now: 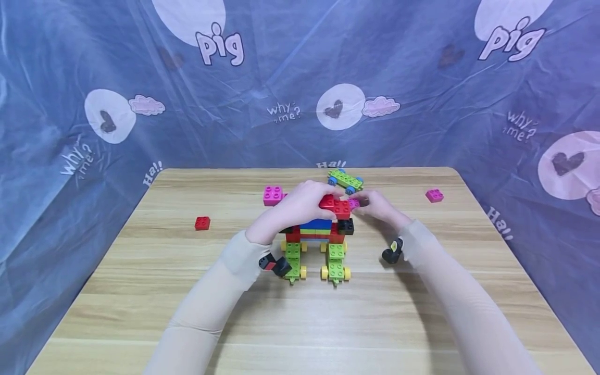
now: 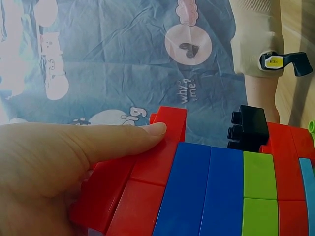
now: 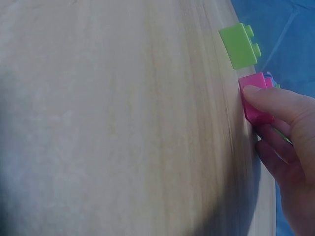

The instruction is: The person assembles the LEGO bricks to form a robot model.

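A toy brick figure (image 1: 315,224) stands at mid-table, with a red, blue and lime body over lime legs (image 1: 335,260) on yellow wheels. My left hand (image 1: 300,205) grips its red top bricks (image 2: 142,196), the thumb lying across them in the left wrist view. Black bricks (image 2: 253,127) jut from its sides. Just right of that red top, my right hand (image 1: 377,207) pinches a pink brick (image 3: 255,101) between thumb and fingers. A lime brick (image 3: 239,46) shows beyond it in the right wrist view. My left fingertips are partly hidden behind the red bricks.
A lime wheeled base (image 1: 346,180) with blue wheels lies behind the figure. One loose red brick (image 1: 202,223) is to the left, and a pink brick (image 1: 434,196) far right. Another pink brick (image 1: 273,196) shows left of my left hand. A blue printed cloth (image 1: 262,130) hangs behind the table.
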The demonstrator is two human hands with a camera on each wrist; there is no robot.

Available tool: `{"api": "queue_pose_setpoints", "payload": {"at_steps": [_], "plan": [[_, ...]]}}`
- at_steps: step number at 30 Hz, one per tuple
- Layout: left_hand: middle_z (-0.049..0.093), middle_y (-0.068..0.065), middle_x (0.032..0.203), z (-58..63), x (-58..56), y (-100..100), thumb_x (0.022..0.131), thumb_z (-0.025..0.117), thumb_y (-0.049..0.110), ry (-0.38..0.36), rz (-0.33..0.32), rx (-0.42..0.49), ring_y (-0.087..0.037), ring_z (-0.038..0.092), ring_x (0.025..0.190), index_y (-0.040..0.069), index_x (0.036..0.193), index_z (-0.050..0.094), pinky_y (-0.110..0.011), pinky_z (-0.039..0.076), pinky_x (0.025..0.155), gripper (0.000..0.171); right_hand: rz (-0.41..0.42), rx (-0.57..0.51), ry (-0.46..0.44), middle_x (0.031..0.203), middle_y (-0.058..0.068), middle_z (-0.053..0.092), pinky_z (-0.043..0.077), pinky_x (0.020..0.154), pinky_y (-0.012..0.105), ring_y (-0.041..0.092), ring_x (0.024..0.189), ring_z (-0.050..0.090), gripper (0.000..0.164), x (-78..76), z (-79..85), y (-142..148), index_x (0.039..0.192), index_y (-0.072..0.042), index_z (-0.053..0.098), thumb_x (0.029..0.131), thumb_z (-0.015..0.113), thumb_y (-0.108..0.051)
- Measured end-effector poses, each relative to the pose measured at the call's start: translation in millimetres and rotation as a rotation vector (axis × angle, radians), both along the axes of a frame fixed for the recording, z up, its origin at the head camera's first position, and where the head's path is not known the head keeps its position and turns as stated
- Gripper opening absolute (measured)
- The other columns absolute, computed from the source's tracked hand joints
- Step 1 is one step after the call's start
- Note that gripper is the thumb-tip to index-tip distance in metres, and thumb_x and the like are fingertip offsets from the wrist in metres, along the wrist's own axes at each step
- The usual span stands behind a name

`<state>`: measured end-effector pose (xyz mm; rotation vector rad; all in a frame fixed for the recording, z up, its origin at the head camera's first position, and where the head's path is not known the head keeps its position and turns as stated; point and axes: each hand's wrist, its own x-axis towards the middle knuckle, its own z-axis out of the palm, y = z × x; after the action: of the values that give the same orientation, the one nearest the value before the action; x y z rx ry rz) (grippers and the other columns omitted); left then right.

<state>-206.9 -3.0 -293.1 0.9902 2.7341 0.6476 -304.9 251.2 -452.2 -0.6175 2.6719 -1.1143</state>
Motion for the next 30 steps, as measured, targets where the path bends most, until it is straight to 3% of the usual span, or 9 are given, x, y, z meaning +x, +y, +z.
{"api": "queue_pose_setpoints", "payload": {"at_steps": [5,10,19,22,30], "plan": [[0.063,-0.001,0.130,-0.9,-0.6,0,0.085,0.075,0.026,0.004,0.000,-0.007,-0.015,0.059,0.110,0.016,0.134,0.059,-0.027,0.049,0.087,0.052,-0.025,-0.036,-0.052,0.119,0.023,0.063,0.052,0.092,0.044,0.038,0.108,0.061,0.049,3.4,1.7,5,0.129,0.001,0.057,0.083,0.072,-0.007],[0.062,-0.001,0.131,-1.7,-1.7,0,0.085,0.075,0.025,0.001,-0.002,-0.001,-0.016,0.058,0.115,0.015,0.133,0.059,-0.029,0.048,0.094,0.052,-0.049,-0.091,-0.050,0.118,0.025,0.062,0.051,0.091,0.046,0.038,0.105,0.060,0.046,17.9,23.4,5,0.128,0.004,0.057,0.085,0.069,-0.006],[0.063,-0.001,0.129,0.6,-1.6,0,0.084,0.076,0.028,0.019,0.003,-0.007,-0.016,0.059,0.112,0.014,0.133,0.059,-0.030,0.049,0.091,0.053,-0.043,-0.144,0.133,0.114,0.024,0.065,0.051,0.090,0.047,0.033,0.099,0.061,0.042,28.1,44.9,13,0.123,0.006,0.060,0.084,0.071,-0.006],[0.063,-0.001,0.130,0.5,-1.6,0,0.083,0.076,0.028,0.012,0.011,-0.001,-0.016,0.059,0.116,0.014,0.132,0.060,-0.030,0.049,0.093,0.054,-0.054,-0.145,0.174,0.113,0.023,0.066,0.052,0.089,0.042,0.027,0.097,0.060,0.041,35.8,55.3,12,0.122,0.005,0.062,0.084,0.072,-0.009],[0.063,-0.001,0.130,0.8,-1.1,0,0.082,0.078,0.027,-0.006,0.024,0.015,-0.018,0.056,0.121,0.013,0.131,0.061,-0.032,0.046,0.101,0.054,-0.043,-0.196,0.233,0.116,0.019,0.066,0.051,0.082,0.017,0.012,0.093,0.060,0.040,57.5,88.2,3,0.120,0.002,0.064,0.083,0.075,-0.011]]}}
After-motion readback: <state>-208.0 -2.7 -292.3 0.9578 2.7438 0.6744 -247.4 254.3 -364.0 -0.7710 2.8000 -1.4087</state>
